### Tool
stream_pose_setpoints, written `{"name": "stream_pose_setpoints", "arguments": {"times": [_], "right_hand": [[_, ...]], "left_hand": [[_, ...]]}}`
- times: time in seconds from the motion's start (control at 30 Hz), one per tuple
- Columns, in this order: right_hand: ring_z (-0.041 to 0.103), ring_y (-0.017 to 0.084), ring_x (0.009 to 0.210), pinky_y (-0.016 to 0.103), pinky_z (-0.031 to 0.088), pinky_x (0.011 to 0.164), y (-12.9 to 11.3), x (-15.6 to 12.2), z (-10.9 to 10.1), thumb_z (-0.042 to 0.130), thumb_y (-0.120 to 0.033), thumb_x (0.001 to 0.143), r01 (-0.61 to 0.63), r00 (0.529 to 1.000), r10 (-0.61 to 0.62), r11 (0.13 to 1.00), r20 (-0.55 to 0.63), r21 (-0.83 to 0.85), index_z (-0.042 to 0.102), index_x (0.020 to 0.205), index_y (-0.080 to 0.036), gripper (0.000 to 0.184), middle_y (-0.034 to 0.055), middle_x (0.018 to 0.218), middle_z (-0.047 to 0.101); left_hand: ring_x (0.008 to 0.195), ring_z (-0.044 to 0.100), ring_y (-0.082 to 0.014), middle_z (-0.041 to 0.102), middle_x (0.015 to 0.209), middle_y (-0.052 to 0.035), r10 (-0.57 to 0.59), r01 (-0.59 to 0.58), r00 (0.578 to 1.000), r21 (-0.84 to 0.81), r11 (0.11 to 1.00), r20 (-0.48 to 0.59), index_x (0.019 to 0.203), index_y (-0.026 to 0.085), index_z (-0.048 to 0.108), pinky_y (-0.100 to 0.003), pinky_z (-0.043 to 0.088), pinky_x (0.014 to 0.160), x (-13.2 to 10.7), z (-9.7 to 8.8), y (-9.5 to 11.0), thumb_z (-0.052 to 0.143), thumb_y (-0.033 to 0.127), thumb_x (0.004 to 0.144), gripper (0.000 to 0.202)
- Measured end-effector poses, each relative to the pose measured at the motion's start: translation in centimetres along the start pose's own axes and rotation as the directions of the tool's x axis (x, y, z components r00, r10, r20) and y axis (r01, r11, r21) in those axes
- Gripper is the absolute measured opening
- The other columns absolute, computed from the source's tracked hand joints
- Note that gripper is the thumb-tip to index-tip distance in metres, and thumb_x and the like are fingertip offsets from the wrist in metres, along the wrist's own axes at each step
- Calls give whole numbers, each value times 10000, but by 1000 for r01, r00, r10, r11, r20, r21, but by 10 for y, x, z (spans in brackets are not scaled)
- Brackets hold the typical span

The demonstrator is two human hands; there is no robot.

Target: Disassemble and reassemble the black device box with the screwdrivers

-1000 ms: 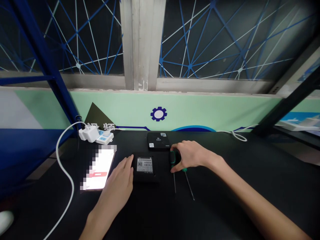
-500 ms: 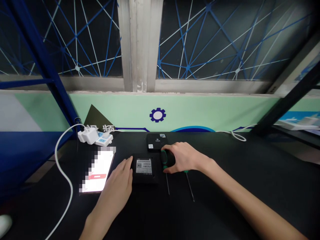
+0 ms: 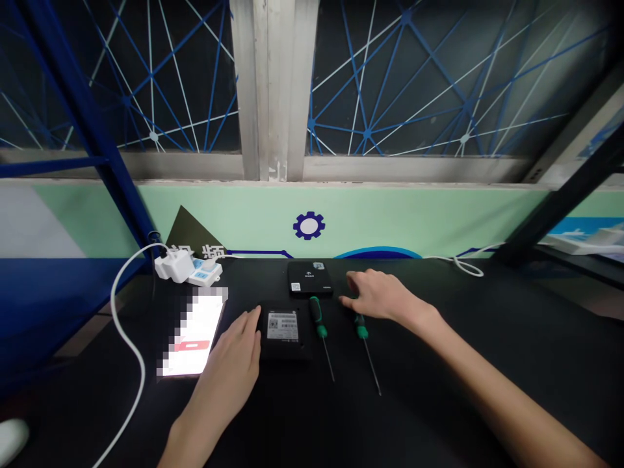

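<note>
Head view: both bare hands were over a matte black tabletop (image 3: pixel 414 416). The left hand (image 3: pixel 234 354) lay with its fingers extended at the left edge of a flat square black plastic device with a white printed label (image 3: pixel 283 328); fingertips were on that edge, not wrapped around it. The device sat label up, slightly left of center.

The right hand (image 3: pixel 380 294) was loosely curled, thumb and fingers apart, nothing seen grasped. It hung at the upper end of the farther-right green-and-black-handled screwdriver with a thin metal shaft (image 3: pixel 362 333) and blocked the view of the handle top; could not tell if they touched. A matching green-and-black screwdriver with a slim metal shaft (image 3: pixel 321 328) lay free between the device and the other screwdriver, tip toward the wearer.

Behind: a flat black box with a small white code sticker (image 3: pixel 309 279), just beyond the device.

Left side: a bright-screened phone (image 3: pixel 192 335), partly pixelated, was close beside the left hand. Past it, a white plastic power strip (image 3: pixel 203 272) held a chunky white plug (image 3: pixel 174 266); a thick white cable (image 3: pixel 142 370) looped down left of the phone. A rounded white object (image 3: pixel 12 441) was cut off at the bottom-left edge. Far right, a thin white cord (image 3: pixel 468 266) curled by the wall.
</note>
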State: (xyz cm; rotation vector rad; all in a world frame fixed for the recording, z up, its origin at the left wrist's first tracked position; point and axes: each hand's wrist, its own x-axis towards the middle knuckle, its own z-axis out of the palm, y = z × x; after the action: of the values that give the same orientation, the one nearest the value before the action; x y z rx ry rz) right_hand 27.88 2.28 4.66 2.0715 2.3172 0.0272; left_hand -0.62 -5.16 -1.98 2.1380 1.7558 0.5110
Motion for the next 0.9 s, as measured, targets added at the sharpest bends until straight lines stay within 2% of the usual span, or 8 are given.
{"name": "stream_pose_setpoints", "arguments": {"times": [0.13, 0.3, 0.43, 0.57, 0.63, 0.7, 0.8, 0.9], "right_hand": [[661, 255, 716, 308, 349, 558, 1, 4, 7, 667, -420, 803, -63, 991, 49, 992, 121, 110, 567, 740, -195, 254, 82, 774, 676], [518, 136, 480, 271, 295, 490, 2, 9, 12, 681, -224, 751, -71, 985, 15, 944, 172, 323, 439, 644, -217, 265, -28, 529, 544], [357, 101, 487, 266, 242, 486, 7, 16, 14, 650, -202, 733, 121, 993, -97, 859, -75, 498, 335, 604, -220, 341, -72, 504, 396], [332, 86, 476, 246, 265, 476, 3, 20, 15, 638, -345, 813, 312, 925, 29, 509, -379, 802, 317, 661, -234, 372, -92, 537, 327], [388, 88, 429, 240, 301, 448, -2, 20, 16, 659, -436, 825, 365, 891, 150, 321, -428, 874, 347, 706, -243, 386, -101, 523, 363], [494, 110, 423, 244, 366, 445, -9, 18, 17, 691, -499, 812, 424, 850, 245, 206, -466, 882, 358, 735, -248, 424, -90, 535, 449], [580, 128, 469, 252, 427, 475, -18, 15, 21, 717, -521, 807, 501, 793, 301, 171, -529, 848, 366, 743, -247, 450, -70, 589, 503], [573, 123, 499, 254, 435, 485, -24, 13, 27, 702, -511, 832, 525, 768, 293, 220, -569, 822, 367, 743, -248, 435, -66, 627, 478]], "left_hand": [[1419, 411, -299, 463, 1527, -117, 6, -6, 1000, 1, 1000, -12, 1537, 175, 348, -502, 413, 1110, -1, 1, 0, 194, 415, 1022, 589], [1429, 396, -285, 447, 1538, -106, -4, 4, 1000, -7, 1000, -3, 1546, 187, 335, -488, 398, 1125, -1, 0, 0, 192, 413, 1023, 586], [1432, 392, -286, 445, 1542, -101, -4, 4, 1000, -14, 1000, -2, 1547, 189, 332, -491, 399, 1124, 0, 1, 0, 203, 411, 1025, 582], [1418, 414, -292, 462, 1530, -113, 21, -21, 999, -11, 1000, -27, 1533, 174, 356, -492, 409, 1114, 0, 4, -1, 216, 390, 1029, 566], [1412, 425, -295, 469, 1525, -119, 33, -33, 998, -8, 999, -45, 1528, 176, 364, -490, 421, 1103, -1, 5, -2, 225, 380, 1034, 552], [1408, 431, -297, 479, 1517, -123, 45, -46, 997, -5, 999, -63, 1523, 178, 370, -486, 432, 1093, -1, 5, -3, 236, 369, 1038, 538], [1408, 432, -298, 484, 1513, -128, 44, -44, 997, -4, 999, -62, 1522, 173, 372, -481, 437, 1088, -1, 5, -2, 240, 360, 1037, 537], [1404, 437, -297, 487, 1511, -127, 35, -35, 998, 1, 999, -58, 1519, 173, 380, -476, 433, 1091, -1, 4, -1, 245, 353, 1032, 536]]}}
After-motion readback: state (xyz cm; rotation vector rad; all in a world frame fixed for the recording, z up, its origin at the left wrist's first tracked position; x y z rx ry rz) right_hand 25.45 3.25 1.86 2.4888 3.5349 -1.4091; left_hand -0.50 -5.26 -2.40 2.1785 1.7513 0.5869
